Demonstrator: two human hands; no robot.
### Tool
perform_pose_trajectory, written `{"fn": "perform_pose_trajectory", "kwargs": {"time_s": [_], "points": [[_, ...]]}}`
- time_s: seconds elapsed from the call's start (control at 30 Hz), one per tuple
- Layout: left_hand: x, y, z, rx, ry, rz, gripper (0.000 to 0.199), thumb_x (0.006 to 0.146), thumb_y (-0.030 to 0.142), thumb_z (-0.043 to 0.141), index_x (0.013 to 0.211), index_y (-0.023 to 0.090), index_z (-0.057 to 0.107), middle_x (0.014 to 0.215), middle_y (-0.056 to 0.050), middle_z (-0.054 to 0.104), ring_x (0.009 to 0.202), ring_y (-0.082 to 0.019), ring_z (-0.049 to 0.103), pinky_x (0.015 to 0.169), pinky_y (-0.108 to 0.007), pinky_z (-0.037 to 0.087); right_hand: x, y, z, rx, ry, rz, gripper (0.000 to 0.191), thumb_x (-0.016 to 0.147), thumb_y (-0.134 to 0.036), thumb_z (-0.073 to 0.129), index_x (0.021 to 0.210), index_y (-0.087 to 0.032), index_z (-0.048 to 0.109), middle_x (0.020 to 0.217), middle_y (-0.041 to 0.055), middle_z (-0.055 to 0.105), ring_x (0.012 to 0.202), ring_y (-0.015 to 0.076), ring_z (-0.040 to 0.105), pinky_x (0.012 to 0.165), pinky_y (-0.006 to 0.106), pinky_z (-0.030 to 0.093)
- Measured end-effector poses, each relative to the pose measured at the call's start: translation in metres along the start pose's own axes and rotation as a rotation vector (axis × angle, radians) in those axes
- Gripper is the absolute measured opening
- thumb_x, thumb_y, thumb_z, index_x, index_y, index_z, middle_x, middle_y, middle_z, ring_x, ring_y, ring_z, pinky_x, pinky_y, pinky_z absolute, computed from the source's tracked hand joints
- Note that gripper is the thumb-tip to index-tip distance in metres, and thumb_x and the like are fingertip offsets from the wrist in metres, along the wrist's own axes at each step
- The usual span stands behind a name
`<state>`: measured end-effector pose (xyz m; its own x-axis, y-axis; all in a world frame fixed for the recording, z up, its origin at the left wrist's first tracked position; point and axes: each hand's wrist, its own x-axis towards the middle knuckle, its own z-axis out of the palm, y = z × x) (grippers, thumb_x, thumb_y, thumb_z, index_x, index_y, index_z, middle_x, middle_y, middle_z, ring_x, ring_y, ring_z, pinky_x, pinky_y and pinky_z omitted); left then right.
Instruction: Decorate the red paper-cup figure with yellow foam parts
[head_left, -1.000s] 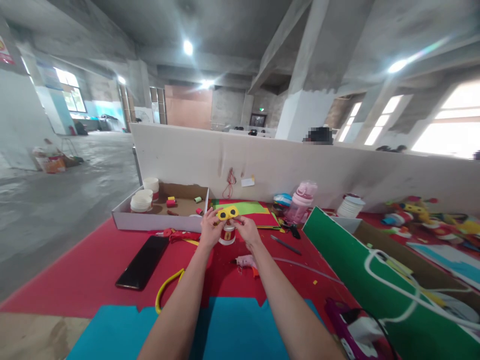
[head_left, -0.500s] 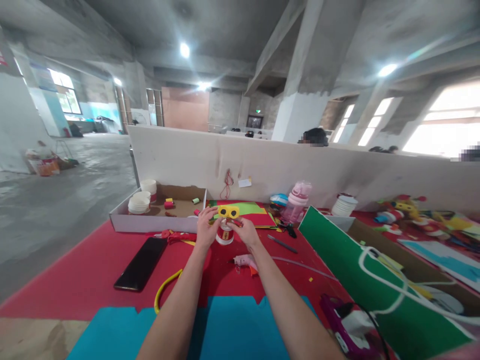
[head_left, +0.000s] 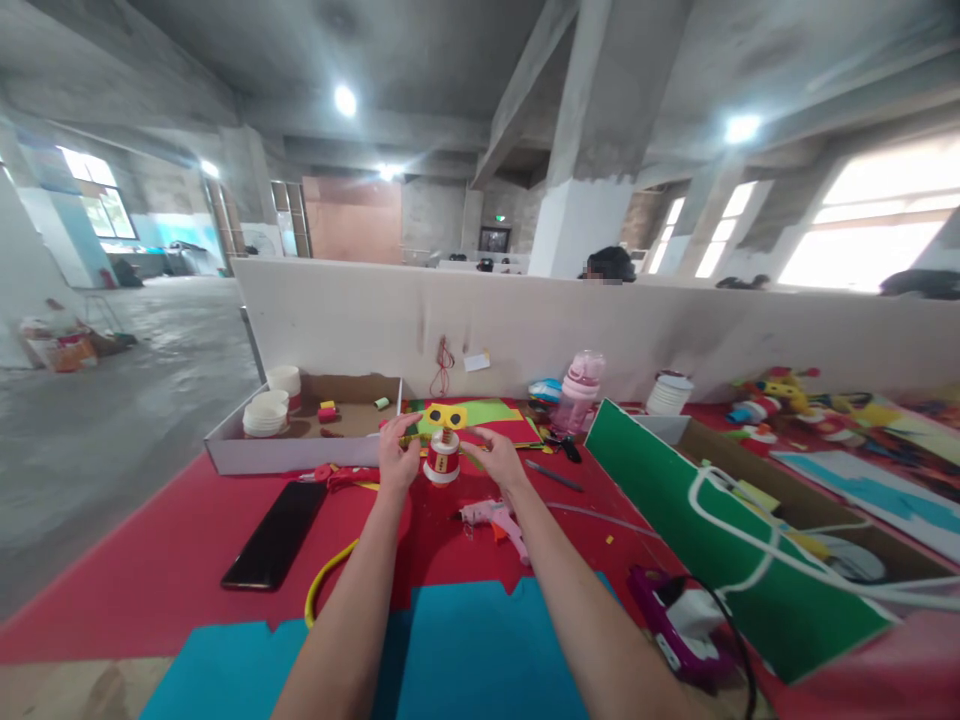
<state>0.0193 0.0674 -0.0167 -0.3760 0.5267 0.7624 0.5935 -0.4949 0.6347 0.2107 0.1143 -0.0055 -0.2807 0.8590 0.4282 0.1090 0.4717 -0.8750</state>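
Observation:
A small paper-cup figure stands upright between my hands. Its inverted white cup (head_left: 442, 473) has a red band with a gold label, and a yellow head piece (head_left: 447, 416) with two black round eyes sits above a narrow coiled-looking neck. My left hand (head_left: 399, 456) is at the cup's left, thumb and fingers apart, with a yellowish edge by the fingertips that I cannot make out. To the right, my right hand (head_left: 496, 458) has its fingers spread beside the neck. A pink glue gun (head_left: 491, 515) lies just below my right hand.
A black phone (head_left: 276, 535) and a yellow tube (head_left: 326, 575) lie left. Behind stand a shallow box (head_left: 292, 455) with cups, coloured sheets (head_left: 510, 430) and a pink bottle (head_left: 579, 390). At right are a green-sided box (head_left: 720, 540) and a purple power strip (head_left: 675, 640).
My hands have moved apart from the yellow head piece, which they were holding at both sides, and lowered beside the cup. The whole view has shifted slightly.

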Motion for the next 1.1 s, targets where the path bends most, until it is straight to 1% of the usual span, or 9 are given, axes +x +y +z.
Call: {"fn": "perform_pose_trajectory", "kwargs": {"time_s": [0.13,0.23,0.33,0.4,0.53,0.63,0.73,0.9,1.1], "points": [[0.000,-0.001,-0.002,-0.003,0.028,-0.025,0.040,0.069,0.009,0.051,0.101,0.024,0.068,0.108,-0.004,0.068,0.109,-0.022,0.057,0.100,-0.040,0.041,-0.002,0.005,-0.001,0.115,0.091,0.034,0.041,0.068,-0.039,0.072,0.102,-0.018,0.069,0.110,0.0108,0.071,0.102,0.0240,0.065,0.094,0.039,0.049],[0.001,0.000,0.000,-0.016,0.007,-0.039,0.030,0.077,0.017,0.053,0.101,0.024,0.069,0.107,-0.005,0.068,0.107,-0.022,0.057,0.098,-0.040,0.041,-0.003,-0.001,0.000,0.143,0.155,0.044,0.036,0.071,-0.041,0.069,0.098,-0.017,0.069,0.104,0.0104,0.072,0.097,0.0225,0.066,0.091,0.037,0.050],[0.003,0.003,0.005,-0.013,-0.060,-0.057,0.024,0.083,0.030,0.054,0.101,0.024,0.070,0.106,-0.006,0.067,0.104,-0.023,0.056,0.097,-0.041,0.039,-0.001,-0.013,0.004,0.164,0.150,0.080,0.038,0.072,-0.045,0.067,0.097,-0.018,0.069,0.102,0.0089,0.072,0.094,0.0219,0.066,0.085,0.034,0.051],[0.002,0.004,0.009,0.011,-0.092,-0.084,0.023,0.084,0.035,0.054,0.097,0.024,0.070,0.102,-0.006,0.067,0.101,-0.023,0.054,0.095,-0.040,0.039,0.002,-0.020,0.009,0.190,0.136,0.127,0.041,0.070,-0.048,0.067,0.099,-0.018,0.070,0.101,0.0079,0.072,0.088,0.0210,0.066,0.075,0.031,0.052],[0.001,0.006,0.012,0.010,-0.087,-0.144,0.024,0.083,0.040,0.056,0.073,0.022,0.068,0.089,-0.005,0.065,0.094,-0.022,0.052,0.091,-0.037,0.039,0.010,-0.025,0.019,0.201,0.155,0.186,0.043,0.069,-0.049,0.067,0.095,-0.015,0.069,0.075,0.0041,0.070,0.059,0.0136,0.058,0.054,0.024,0.044],[0.002,0.005,0.010,-0.060,-0.063,-0.181,0.027,0.082,0.042,0.057,0.067,0.021,0.065,0.081,-0.004,0.063,0.086,-0.020,0.054,0.086,-0.034,0.040,0.015,-0.025,0.023,0.189,0.160,0.180,0.039,0.067,-0.050,0.067,0.085,-0.015,0.068,0.058,0.0000,0.062,0.048,0.0102,0.048,0.047,0.023,0.038],[0.004,0.003,0.010,-0.109,-0.046,-0.206,0.026,0.081,0.043,0.057,0.071,0.020,0.067,0.077,-0.003,0.063,0.081,-0.018,0.056,0.080,-0.031,0.043,0.019,-0.024,0.025,0.199,0.152,0.167,0.040,0.066,-0.054,0.068,0.081,-0.016,0.068,0.055,-0.0014,0.058,0.048,0.0101,0.048,0.046,0.022,0.037],[0.003,0.000,0.014,-0.210,-0.038,-0.268,0.024,0.075,0.042,0.065,0.067,0.020,0.068,0.069,-0.001,0.061,0.072,-0.016,0.057,0.070,-0.028,0.045,0.019,-0.019,0.029,0.300,0.140,0.137,0.044,0.065,-0.057,0.068,0.082,-0.016,0.067,0.065,0.0014,0.065,0.057,0.0125,0.055,0.055,0.023,0.045],[0.002,0.005,0.017,-0.346,-0.007,-0.374,0.028,0.071,0.044,0.069,0.076,0.017,0.071,0.071,-0.002,0.066,0.067,-0.014,0.060,0.066,-0.026,0.048,0.019,-0.018,0.029,0.302,0.092,0.117,0.037,0.066,-0.054,0.067,0.073,-0.017,0.066,0.065,0.0006,0.064,0.060,0.0139,0.055,0.059,0.025,0.043]]}}
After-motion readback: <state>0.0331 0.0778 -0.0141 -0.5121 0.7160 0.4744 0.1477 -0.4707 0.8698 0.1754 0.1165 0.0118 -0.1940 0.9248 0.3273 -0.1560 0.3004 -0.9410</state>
